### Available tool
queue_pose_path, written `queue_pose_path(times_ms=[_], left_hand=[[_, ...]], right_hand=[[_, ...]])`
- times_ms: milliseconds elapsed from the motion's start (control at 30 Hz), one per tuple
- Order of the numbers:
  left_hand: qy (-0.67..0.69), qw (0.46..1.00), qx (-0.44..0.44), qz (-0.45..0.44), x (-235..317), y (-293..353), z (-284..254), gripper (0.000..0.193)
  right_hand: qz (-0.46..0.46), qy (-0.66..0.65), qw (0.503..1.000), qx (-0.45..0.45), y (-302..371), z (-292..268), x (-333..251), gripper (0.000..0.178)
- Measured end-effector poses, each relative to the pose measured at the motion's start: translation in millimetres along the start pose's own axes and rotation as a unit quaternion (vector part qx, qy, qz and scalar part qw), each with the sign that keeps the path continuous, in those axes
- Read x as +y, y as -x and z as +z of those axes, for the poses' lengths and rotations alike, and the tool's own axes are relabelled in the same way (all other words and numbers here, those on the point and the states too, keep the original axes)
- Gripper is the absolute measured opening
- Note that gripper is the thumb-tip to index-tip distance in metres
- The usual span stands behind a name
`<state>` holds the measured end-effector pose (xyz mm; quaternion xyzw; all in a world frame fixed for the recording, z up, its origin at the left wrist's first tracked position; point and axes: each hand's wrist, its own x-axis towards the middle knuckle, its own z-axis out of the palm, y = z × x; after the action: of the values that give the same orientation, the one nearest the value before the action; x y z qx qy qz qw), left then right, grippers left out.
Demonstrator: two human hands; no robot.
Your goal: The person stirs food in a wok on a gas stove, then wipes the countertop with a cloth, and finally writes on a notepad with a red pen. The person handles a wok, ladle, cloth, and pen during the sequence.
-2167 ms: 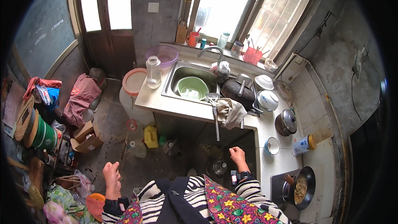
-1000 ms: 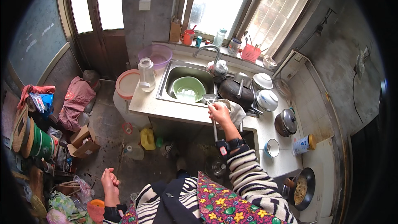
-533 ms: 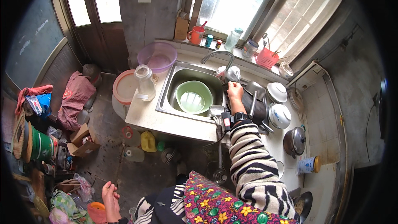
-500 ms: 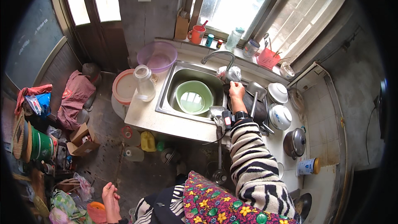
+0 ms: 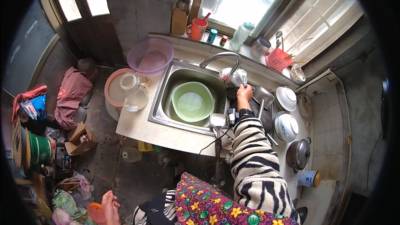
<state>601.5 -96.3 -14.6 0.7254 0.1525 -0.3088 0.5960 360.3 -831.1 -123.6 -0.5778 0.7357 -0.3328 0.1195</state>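
Observation:
My right hand [image 5: 244, 95] reaches over the back right of the sink, its fingers closed at the edge of a clear plastic bag [image 5: 238, 78] bunched around the base of the tap [image 5: 221, 54]. Part of what the fingers grip is hidden. A light green basin [image 5: 178, 107] holding water sits in the steel sink [image 5: 156, 110], left of that hand. Low at the left, my left hand [image 5: 110, 207] hangs away from the counter, fingers loosely extended and holding nothing visible.
Under my right wrist are a ladle [image 5: 263, 97] and dark cookware. White bowls [image 5: 286, 127] and a lidded pot [image 5: 298, 155] line the right side. A clear jar [image 5: 135, 91] and purple basin [image 5: 151, 54] stand left of the sink; a spatula [image 5: 217, 121] lies at its front edge.
The view has shifted slightly, bringing the counter nearer. My right hand stays by the plastic at the tap base, slightly lower. My left hand remains low at the left.

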Motion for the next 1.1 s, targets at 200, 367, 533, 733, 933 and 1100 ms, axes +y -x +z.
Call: queue_pose_path(times_ms=[200,367,533,733,933,1100], left_hand=[[0.003,1.000,-0.023,-0.010,5.5,-4.9,18.0,0.022],[-0.007,0.999,-0.036,-0.007,11.2,-9.4,29.7,0.021],[0.002,0.999,-0.042,-0.008,17.5,-9.4,35.5,0.021],[-0.002,0.999,-0.033,-0.021,20.0,-6.3,32.1,0.021],[-0.001,0.999,-0.040,-0.031,14.3,-12.9,32.7,0.023],[0.003,0.999,-0.037,-0.030,13.9,-13.9,31.4,0.024]], right_hand=[[0.027,0.032,0.999,-0.017,1.5,-13.0,-6.7,0.022],[-0.008,0.042,0.999,-0.019,20.9,-13.8,-27.8,0.020],[-0.034,0.043,0.998,-0.037,31.7,-13.4,-44.5,0.018],[-0.031,0.060,0.997,-0.045,36.5,-14.5,-56.9,0.019],[-0.032,0.065,0.996,-0.053,36.6,-17.0,-60.1,0.020],[-0.026,0.070,0.996,-0.052,37.2,-18.2,-62.3,0.021]])
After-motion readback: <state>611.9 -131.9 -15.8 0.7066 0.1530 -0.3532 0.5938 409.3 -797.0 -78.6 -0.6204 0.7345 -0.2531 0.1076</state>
